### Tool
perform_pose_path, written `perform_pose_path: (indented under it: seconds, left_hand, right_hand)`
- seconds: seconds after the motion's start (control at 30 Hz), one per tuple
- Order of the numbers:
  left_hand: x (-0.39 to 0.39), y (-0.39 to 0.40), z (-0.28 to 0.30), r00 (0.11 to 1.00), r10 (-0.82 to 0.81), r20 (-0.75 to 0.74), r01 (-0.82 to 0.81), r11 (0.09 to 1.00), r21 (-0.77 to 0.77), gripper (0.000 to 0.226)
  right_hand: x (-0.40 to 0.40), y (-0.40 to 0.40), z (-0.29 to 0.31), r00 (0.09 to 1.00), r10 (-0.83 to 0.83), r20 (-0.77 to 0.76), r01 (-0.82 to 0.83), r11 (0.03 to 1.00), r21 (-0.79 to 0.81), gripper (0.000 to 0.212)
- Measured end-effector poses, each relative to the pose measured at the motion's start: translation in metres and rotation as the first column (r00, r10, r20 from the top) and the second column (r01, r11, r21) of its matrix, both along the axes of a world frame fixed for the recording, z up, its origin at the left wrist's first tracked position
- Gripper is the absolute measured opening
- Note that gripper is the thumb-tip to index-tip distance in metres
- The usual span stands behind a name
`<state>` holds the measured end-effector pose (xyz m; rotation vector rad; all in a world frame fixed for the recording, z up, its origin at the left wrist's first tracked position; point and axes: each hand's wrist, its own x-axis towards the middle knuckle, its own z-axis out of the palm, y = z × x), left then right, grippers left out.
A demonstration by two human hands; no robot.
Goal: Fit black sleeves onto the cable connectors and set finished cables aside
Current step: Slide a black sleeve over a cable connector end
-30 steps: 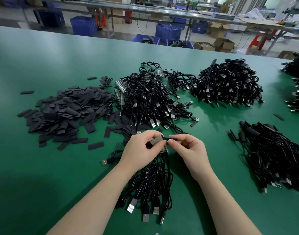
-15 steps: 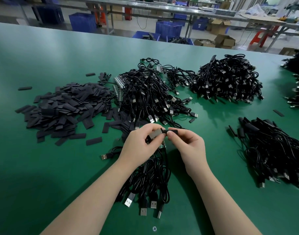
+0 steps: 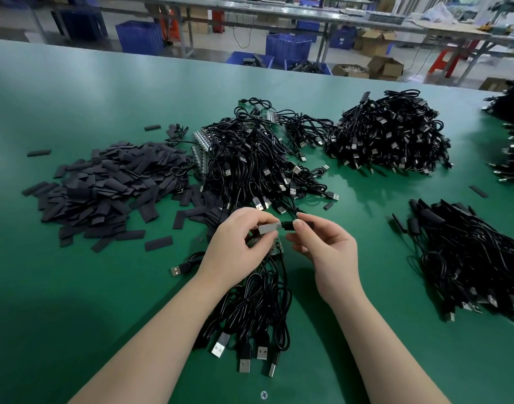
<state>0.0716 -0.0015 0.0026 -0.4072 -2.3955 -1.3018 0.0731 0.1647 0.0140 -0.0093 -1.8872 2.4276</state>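
My left hand (image 3: 238, 243) pinches a grey cable connector (image 3: 268, 228) above the green table (image 3: 75, 287). My right hand (image 3: 325, 246) pinches a black sleeve (image 3: 288, 225) at the connector's right end, touching it. Under both hands lies a small bundle of black cables (image 3: 250, 316) with USB plugs pointing toward me. A heap of flat black sleeves (image 3: 104, 185) lies to the left. A tangled pile of cables (image 3: 250, 158) sits behind my hands.
A second cable pile (image 3: 390, 135) lies at the back right. Another pile of cables (image 3: 477, 263) with dark ends lies at the right. More cables (image 3: 512, 147) reach the right edge. Blue crates (image 3: 139, 36) and cardboard boxes stand beyond the table's far edge.
Both hands stay together over the bundle. The black sleeve in my right hand now shows more plainly at the connector's right end. The camera has tilted a little.
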Motion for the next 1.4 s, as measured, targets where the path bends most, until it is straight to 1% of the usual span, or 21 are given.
perform_pose_path:
  seconds: [0.07, 0.17, 0.3, 0.47, 0.6, 0.7, 0.83, 0.97, 1.07, 1.13, 1.2, 1.33, 1.4]
  left_hand:
    - [-0.0009, -0.0003, 0.001, 0.999, 0.017, -0.037, -0.018, 0.999, -0.027, 0.018]
    - [-0.001, -0.0008, 0.0016, 0.999, 0.04, -0.032, -0.041, 0.999, -0.012, 0.02]
    - [-0.0003, -0.0006, 0.0015, 0.997, 0.072, 0.005, -0.072, 0.997, 0.026, 0.02]
    - [0.0, -0.0006, 0.0015, 0.997, 0.059, 0.056, -0.06, 0.998, 0.016, 0.018]
    - [0.001, 0.0003, 0.0017, 0.996, 0.05, 0.079, -0.052, 0.998, 0.023, 0.016]
    - [0.001, 0.0006, 0.0018, 0.995, 0.034, 0.096, -0.034, 0.999, -0.001, 0.016]
    - [0.0009, -0.0006, 0.0, 0.992, 0.029, 0.124, -0.028, 1.0, -0.005, 0.017]
    - [0.0007, -0.0021, 0.0018, 0.991, -0.006, 0.135, 0.003, 1.0, 0.026, 0.025]
    - [0.0002, -0.003, 0.0016, 0.987, -0.037, 0.154, 0.036, 0.999, 0.01, 0.027]
    - [0.0003, -0.0034, 0.0002, 0.984, -0.053, 0.173, 0.051, 0.999, 0.013, 0.029]
    - [-0.0002, -0.0034, -0.0011, 0.981, -0.054, 0.187, 0.051, 0.999, 0.017, 0.03]
    - [-0.0003, -0.0011, -0.0017, 0.98, -0.069, 0.187, 0.062, 0.997, 0.043, 0.03]
    - [-0.0007, -0.0004, -0.0013, 0.982, -0.066, 0.177, 0.058, 0.997, 0.047, 0.029]
  right_hand:
    - [-0.0005, -0.0007, -0.0002, 1.0, -0.005, -0.005, 0.005, 0.999, 0.031, 0.013]
    - [-0.0014, -0.0008, -0.0002, 1.0, -0.014, -0.026, 0.017, 0.994, 0.11, 0.015]
    - [0.0007, -0.0014, 0.0009, 1.0, -0.017, -0.021, 0.02, 0.993, 0.12, 0.015]
    - [0.0014, -0.003, 0.0019, 0.999, -0.021, -0.04, 0.027, 0.987, 0.158, 0.019]
    - [0.0016, -0.0031, 0.0022, 0.999, -0.024, -0.046, 0.031, 0.986, 0.164, 0.019]
    - [0.0017, -0.0026, 0.0034, 0.999, -0.01, -0.045, 0.018, 0.985, 0.173, 0.019]
    - [0.0025, -0.0039, 0.0041, 0.997, 0.037, -0.07, -0.018, 0.965, 0.262, 0.022]
    - [0.0021, -0.0031, 0.0042, 0.99, 0.069, -0.12, -0.023, 0.937, 0.348, 0.031]
    - [0.0009, -0.0014, 0.0042, 0.984, 0.095, -0.151, -0.027, 0.916, 0.4, 0.036]
    - [0.001, -0.0008, 0.0031, 0.985, 0.091, -0.147, -0.029, 0.925, 0.379, 0.038]
    - [0.0009, -0.0007, 0.0013, 0.988, 0.082, -0.13, -0.036, 0.945, 0.326, 0.039]
    - [0.0017, -0.0031, -0.0016, 0.992, 0.109, -0.06, -0.097, 0.979, 0.181, 0.029]
    - [0.0024, -0.0047, -0.0016, 0.993, 0.109, -0.046, -0.099, 0.981, 0.169, 0.022]
